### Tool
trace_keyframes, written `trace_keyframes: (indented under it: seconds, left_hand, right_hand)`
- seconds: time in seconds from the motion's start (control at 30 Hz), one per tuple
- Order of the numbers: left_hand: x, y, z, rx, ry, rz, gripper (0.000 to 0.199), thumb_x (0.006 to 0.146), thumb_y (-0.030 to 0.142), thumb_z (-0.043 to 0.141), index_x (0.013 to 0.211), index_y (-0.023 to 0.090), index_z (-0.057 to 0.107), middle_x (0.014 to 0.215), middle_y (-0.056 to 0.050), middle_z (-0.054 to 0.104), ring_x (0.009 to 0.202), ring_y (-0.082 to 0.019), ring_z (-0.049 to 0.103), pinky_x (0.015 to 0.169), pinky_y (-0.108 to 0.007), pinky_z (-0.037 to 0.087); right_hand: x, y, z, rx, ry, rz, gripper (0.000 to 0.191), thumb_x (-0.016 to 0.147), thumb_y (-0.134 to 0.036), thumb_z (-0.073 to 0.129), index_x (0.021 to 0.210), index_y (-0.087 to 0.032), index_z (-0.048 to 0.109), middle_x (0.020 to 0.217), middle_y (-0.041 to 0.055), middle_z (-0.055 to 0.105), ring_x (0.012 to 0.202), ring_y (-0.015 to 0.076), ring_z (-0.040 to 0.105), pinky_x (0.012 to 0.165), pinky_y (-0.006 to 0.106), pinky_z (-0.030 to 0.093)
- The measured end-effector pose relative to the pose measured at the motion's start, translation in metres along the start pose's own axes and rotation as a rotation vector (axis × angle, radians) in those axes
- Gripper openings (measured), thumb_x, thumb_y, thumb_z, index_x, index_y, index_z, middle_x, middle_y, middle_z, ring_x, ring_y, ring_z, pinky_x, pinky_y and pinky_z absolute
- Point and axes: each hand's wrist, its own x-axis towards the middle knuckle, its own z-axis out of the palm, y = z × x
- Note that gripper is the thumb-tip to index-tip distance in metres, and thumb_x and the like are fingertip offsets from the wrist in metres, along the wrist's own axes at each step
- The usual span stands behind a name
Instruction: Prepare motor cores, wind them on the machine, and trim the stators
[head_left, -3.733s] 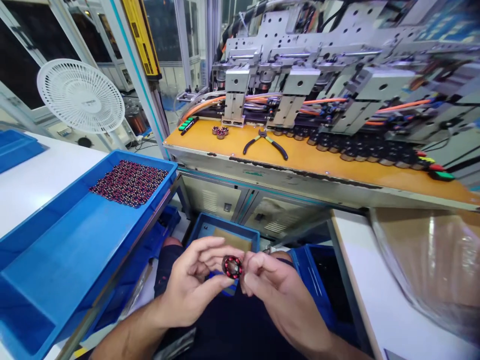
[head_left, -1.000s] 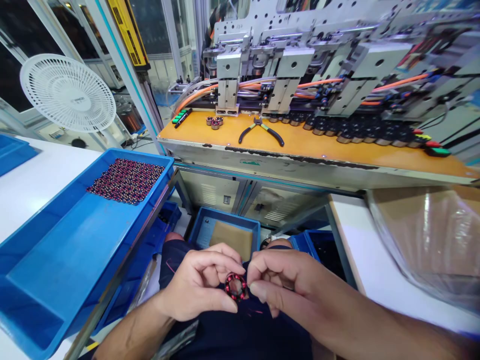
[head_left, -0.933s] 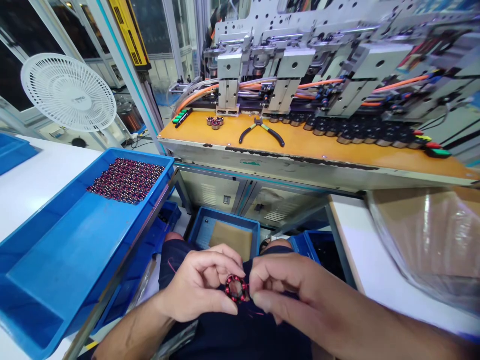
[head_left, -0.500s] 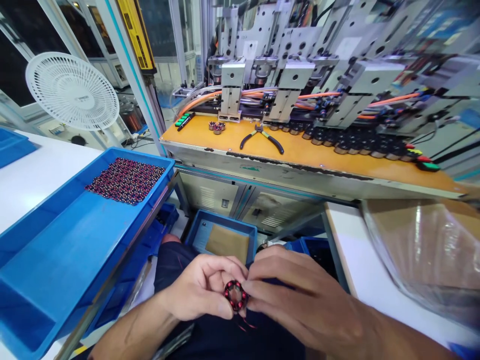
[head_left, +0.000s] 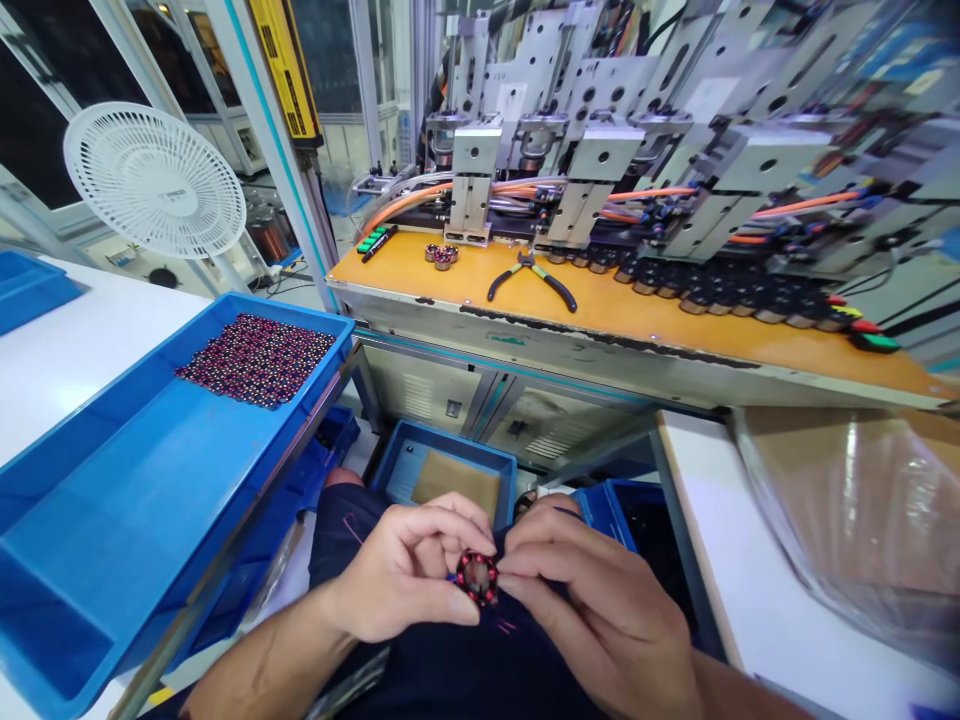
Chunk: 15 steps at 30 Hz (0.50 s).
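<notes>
Held over my lap is a small ring-shaped motor stator (head_left: pixel 480 598) wound with red wire, its round opening facing up. My left hand (head_left: pixel 409 570) grips it from the left between thumb and fingers. From the other side, my right hand (head_left: pixel 592 590) has thumb and fingertips pinched together at the ring's right edge; whether a wire end lies between them is too small to tell. Thin red wire ends (head_left: pixel 505 626) show just below the ring. More red-wound stators (head_left: pixel 259 360) are packed together at the far end of a blue tray (head_left: pixel 135 480) on my left.
Across from me, an orange bench top (head_left: pixel 450 285) bears cutting pliers (head_left: pixel 531 280), a few stators (head_left: pixel 441 257), a marker (head_left: pixel 378 243) and a row of dark parts (head_left: pixel 739 290) below a machine (head_left: pixel 600 160). A blue bin (head_left: pixel 397 450) stands underneath. Plastic-wrapped cardboard (head_left: pixel 855 510) lies right.
My right hand has drawn back slightly to the right and down, its fingertips now at the stator's edge. The stator has turned a little in my left hand. The view has shifted slightly.
</notes>
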Motion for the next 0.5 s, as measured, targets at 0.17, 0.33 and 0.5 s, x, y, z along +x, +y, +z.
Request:
trace_keyframes:
  seconds: [0.17,0.33,0.5]
  left_hand:
    - [-0.005,0.003,-0.002,0.176,0.077,0.049,0.054,0.063,0.014,0.087,0.114,0.023,0.070,0.096,-0.003,0.061,0.081,-0.011,0.058,0.074,-0.021,0.047]
    - [-0.012,0.011,-0.005,0.271,0.057,-0.143,0.024,0.081,0.026,0.075,0.101,0.016,0.069,0.073,0.001,0.060,0.061,-0.005,0.054,0.060,-0.016,0.043]
    - [-0.014,0.006,-0.003,0.213,0.084,-0.057,0.021,0.088,0.024,0.068,0.108,0.020,0.065,0.074,0.001,0.063,0.063,-0.006,0.062,0.061,-0.016,0.050]
  right_hand:
    - [-0.006,0.001,0.008,-0.092,0.075,-0.028,0.015,0.087,-0.002,0.053,0.089,-0.016,0.059,0.077,0.0014,0.060,0.070,0.0116,0.059,0.065,0.024,0.048]
    - [-0.007,0.003,0.008,-0.138,0.060,-0.073,0.015,0.088,-0.002,0.055,0.092,-0.015,0.060,0.078,0.0022,0.061,0.070,0.0119,0.060,0.065,0.025,0.050]
    - [-0.009,0.002,0.014,-0.181,0.100,-0.025,0.014,0.088,-0.002,0.055,0.089,-0.016,0.058,0.076,0.0013,0.060,0.068,0.0112,0.060,0.063,0.024,0.049]
